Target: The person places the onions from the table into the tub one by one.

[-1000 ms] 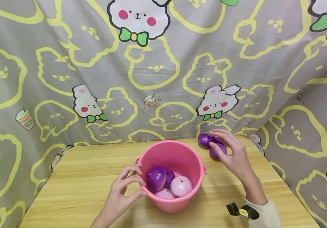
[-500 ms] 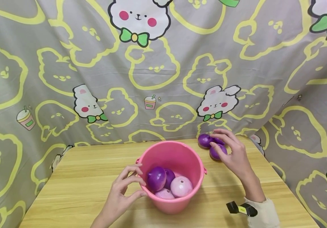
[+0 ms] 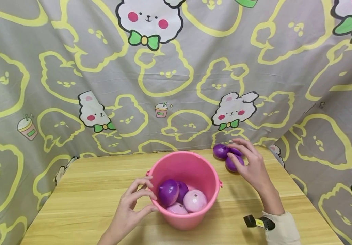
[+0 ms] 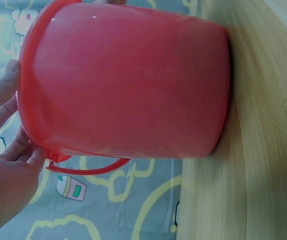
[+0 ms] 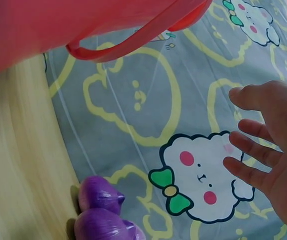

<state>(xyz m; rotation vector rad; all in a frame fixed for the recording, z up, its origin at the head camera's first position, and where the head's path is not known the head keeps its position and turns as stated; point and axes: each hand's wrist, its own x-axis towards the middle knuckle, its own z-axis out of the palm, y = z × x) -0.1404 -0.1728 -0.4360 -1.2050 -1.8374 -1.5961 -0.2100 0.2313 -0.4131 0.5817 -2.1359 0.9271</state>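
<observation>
A pink bucket (image 3: 184,223) stands upright on the wooden table, with its handle (image 4: 91,170) hanging at the side. My left hand (image 3: 133,200) rests with thumb and loosely bent fingertips spread against its left rim. Inside lie purple onions (image 3: 168,192) and pale lilac rounded pieces (image 3: 195,200), one with a dark spot. Right of the bucket, my right hand (image 3: 251,166) hovers with fingers spread, holding nothing. Below and left of that hand lies a small group of purple onions (image 3: 221,151), partly hidden by it. In the right wrist view, these onions (image 5: 99,225) are clearly apart from the fingers.
The light wooden table (image 3: 99,183) carries the bucket and the loose onions. A grey curtain (image 3: 170,132) with yellow outlines and white rabbit prints hangs behind and at both sides. The loose onions lie close to the table's back edge. A black strap (image 3: 266,223) circles the right sleeve.
My right hand has shifted very slightly to the right, away from the loose onions. The left hand, bucket and onions stay in place.
</observation>
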